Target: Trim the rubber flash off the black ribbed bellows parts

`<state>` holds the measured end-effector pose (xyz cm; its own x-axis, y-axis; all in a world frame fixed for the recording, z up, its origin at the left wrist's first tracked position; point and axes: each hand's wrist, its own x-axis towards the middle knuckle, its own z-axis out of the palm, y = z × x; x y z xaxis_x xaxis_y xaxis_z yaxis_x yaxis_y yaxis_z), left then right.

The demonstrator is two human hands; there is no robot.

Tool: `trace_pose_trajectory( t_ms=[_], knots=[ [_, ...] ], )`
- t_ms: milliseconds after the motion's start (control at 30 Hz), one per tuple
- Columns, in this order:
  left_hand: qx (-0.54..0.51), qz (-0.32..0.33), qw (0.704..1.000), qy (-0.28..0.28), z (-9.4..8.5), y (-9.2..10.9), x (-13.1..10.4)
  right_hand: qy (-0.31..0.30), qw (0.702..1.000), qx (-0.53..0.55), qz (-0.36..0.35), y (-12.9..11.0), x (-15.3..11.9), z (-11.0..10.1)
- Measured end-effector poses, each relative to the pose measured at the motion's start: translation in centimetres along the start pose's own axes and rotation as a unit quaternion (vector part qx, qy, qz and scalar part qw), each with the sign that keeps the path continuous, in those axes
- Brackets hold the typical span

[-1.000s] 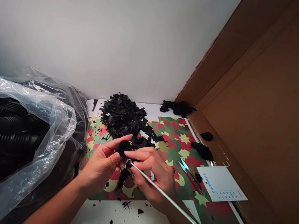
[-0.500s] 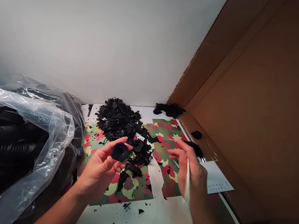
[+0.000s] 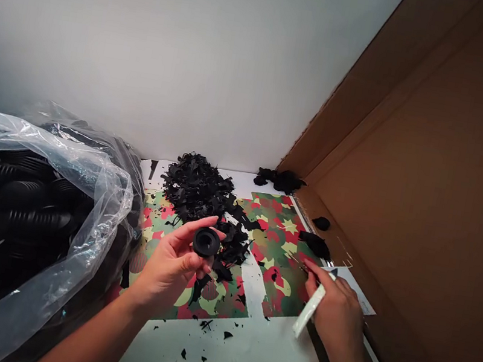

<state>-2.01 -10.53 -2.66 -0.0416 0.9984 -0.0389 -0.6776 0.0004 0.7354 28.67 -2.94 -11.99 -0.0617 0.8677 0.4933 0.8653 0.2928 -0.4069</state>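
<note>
Round part [image 3: 201,239]: black. Stick [image 3: 309,312]: white. Scrap pile [image 3: 197,186]: black. Sheet [image 3: 266,228]: green, red, yellow camouflage pattern. Cardboard [image 3: 444,176]: brown. Wall [image 3: 196,63]: pale grey.

Brown cardboard [image 3: 447,152] stands beside a pale wall [image 3: 173,60].

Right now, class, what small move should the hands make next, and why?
Probably close the free fingers of the right hand on the scissors: its fingertips are right by what looks like their thin blades, while the left hand holds the round black part up. The white tool in the right hand may hamper that grip.
</note>
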Motion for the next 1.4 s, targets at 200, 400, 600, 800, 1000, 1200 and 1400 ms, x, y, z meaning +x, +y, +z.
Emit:
trace_pose_trajectory(
  t_ms=[200,400,600,800,1000,1200,1400],
  knots=[
    [0.01,-0.007,1.0,-0.012,0.3,0.0,0.0,-0.088,0.919,0.343,0.173,-5.0,1.9,-1.6],
    [0.032,-0.001,0.999,-0.008,0.5,0.4,0.0,-0.22,0.837,0.489,0.107,-11.1,2.7,-3.7],
    [0.048,-0.005,0.998,-0.029,0.4,0.4,0.0,-0.169,0.884,0.424,-0.1,-14.5,2.5,-5.0],
    [0.062,-0.016,0.996,-0.055,0.5,0.5,-0.1,-0.169,0.891,0.373,-0.195,-15.6,2.3,-5.2],
    [0.051,-0.013,0.997,-0.06,0.5,0.3,-0.1,-0.167,0.898,0.353,-0.203,-15.1,2.1,-5.0],
    [0.042,0.001,0.996,-0.074,0.4,-0.1,-0.1,-0.167,0.897,0.364,-0.185,-15.2,1.9,-4.7],
    [0.035,0.017,0.996,-0.076,0.4,-0.1,0.0,-0.162,0.903,0.347,-0.193,-15.5,1.9,-4.9]
  ],
)
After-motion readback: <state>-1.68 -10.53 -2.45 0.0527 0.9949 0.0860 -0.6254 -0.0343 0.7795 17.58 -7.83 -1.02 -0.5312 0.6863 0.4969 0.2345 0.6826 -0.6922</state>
